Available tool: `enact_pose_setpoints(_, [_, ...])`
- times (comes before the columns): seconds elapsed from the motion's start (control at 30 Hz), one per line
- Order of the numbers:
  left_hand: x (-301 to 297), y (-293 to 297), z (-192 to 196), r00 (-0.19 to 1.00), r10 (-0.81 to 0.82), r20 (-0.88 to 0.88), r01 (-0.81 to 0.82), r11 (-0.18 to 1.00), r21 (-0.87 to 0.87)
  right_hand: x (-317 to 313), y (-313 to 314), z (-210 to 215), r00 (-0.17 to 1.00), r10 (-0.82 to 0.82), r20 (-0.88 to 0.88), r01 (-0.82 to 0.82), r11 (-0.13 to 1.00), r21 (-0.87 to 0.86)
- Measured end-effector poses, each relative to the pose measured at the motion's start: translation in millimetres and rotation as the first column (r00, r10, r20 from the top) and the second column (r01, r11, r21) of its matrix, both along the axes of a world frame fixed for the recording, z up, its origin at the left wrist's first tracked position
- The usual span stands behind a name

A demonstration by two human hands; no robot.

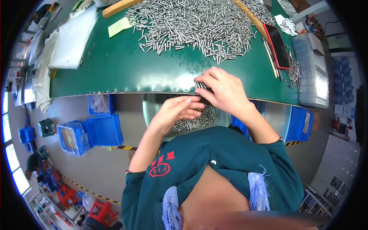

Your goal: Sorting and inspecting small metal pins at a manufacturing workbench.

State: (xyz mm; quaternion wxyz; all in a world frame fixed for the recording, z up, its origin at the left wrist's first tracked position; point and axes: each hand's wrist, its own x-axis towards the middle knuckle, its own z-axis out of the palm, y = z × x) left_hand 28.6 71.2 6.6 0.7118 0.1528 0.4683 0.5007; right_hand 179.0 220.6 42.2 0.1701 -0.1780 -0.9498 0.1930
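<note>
A large heap of small metal pins (199, 27) covers the far part of the green table (115, 69). At the table's near edge my right hand (224, 90) is closed around a bundle of metal pins (201, 86), palm down. My left hand (176, 111) lies just below the edge, fingers stretched out flat and touching the right hand's fingertips. Both hands hover over a round metal basin (151, 105) on my lap, which holds more loose pins (203, 119).
A red-cased phone (280, 46) and thin sticks lie at the table's right, beside a clear plastic box (314, 73). White bags (73, 38) pile at the left. Blue crates (103, 130) stand on the floor at the left and right. A yellow note (119, 26) lies near the heap.
</note>
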Motion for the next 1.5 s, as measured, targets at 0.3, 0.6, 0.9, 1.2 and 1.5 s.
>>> enact_pose_setpoints(0.3, [10.0, 13.3, -3.2, 0.993, 0.023, 0.119, -0.024, 1.0, 0.005, 15.2, -18.8, 3.9, 0.999, 0.049, 0.022, -0.045, 0.986, -0.162])
enact_pose_setpoints(0.6, [11.7, 8.5, 15.3, 0.967, 0.052, -0.251, -0.011, 0.987, 0.163, 16.7, -18.6, 16.7, 0.998, -0.023, -0.062, -0.023, 0.751, -0.66])
enact_pose_setpoints(0.9, [4.1, 11.9, 25.3, 0.974, 0.05, -0.22, -0.015, 0.987, 0.16, 14.9, -13.8, 9.0, 0.99, -0.05, -0.134, -0.073, 0.629, -0.774])
enact_pose_setpoints(1.2, [0.8, 11.2, 27.4, 0.985, 0.057, -0.163, -0.036, 0.991, 0.127, 9.6, -15.0, 13.0, 0.99, -0.05, -0.131, -0.067, 0.65, -0.757])
enact_pose_setpoints(1.5, [-1.5, 12.0, 26.5, 0.984, 0.051, -0.173, -0.032, 0.993, 0.111, 8.0, -13.6, 10.0, 0.991, -0.055, -0.123, -0.061, 0.633, -0.771])
